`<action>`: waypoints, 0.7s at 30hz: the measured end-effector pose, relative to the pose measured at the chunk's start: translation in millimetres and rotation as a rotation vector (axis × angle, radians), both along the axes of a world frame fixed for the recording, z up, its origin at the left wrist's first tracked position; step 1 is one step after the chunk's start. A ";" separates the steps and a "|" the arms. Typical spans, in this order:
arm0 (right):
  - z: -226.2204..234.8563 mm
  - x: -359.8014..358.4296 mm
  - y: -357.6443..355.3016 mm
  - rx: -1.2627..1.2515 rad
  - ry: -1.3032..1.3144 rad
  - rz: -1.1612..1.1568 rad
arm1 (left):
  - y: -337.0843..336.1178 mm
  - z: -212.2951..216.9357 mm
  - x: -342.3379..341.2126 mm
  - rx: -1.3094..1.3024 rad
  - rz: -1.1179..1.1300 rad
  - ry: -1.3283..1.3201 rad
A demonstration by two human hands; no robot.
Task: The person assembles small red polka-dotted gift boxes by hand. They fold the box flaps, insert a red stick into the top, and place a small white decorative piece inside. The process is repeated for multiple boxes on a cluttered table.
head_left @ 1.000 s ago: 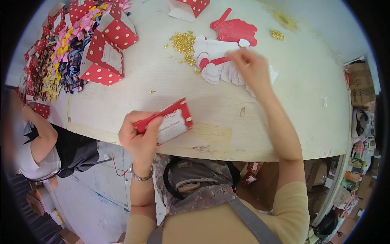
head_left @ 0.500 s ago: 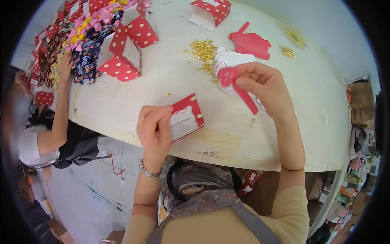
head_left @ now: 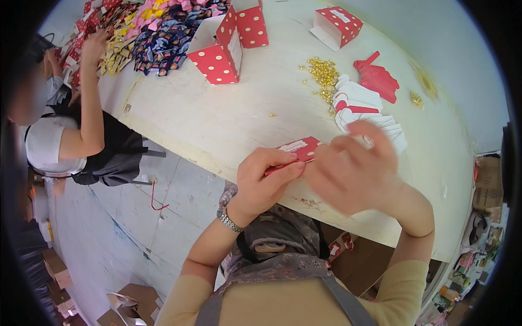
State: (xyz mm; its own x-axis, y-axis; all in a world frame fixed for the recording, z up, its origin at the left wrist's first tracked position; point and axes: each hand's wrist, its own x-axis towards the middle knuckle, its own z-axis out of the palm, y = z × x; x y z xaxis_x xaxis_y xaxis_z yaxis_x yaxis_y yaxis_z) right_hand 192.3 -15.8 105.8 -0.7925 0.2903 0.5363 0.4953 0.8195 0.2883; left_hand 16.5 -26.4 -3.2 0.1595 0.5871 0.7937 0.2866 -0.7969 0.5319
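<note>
Left hand (head_left: 266, 182) and right hand (head_left: 353, 168) pinch flat red card (head_left: 298, 148), white label.

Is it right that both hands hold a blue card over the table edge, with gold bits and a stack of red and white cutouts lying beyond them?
Not quite: the head view shows the card is red with a white label, not blue. The left hand and right hand do hold it over the table edge, with the gold bits and the red and white cutouts beyond.
</note>
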 end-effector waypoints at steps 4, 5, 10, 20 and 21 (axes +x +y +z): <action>-15.2 10.5 57.0 -0.610 0.715 -0.202 | -0.3 -6.9 -16.4 -0.080 0.102 -0.110; -35.0 7.9 74.2 -0.763 0.818 -0.267 | -2.1 -2.6 -17.0 -0.107 0.113 -0.093; -114.0 -28.7 95.0 -0.791 0.135 -0.468 | 2.5 8.2 -14.6 -0.165 0.107 -0.081; -75.1 22.9 17.2 -0.883 0.690 -0.374 | 4.0 -10.2 -6.1 -0.280 0.063 -0.311; -61.3 18.9 -1.6 -0.904 0.741 -0.285 | 3.3 -9.8 -6.4 -0.263 0.060 -0.259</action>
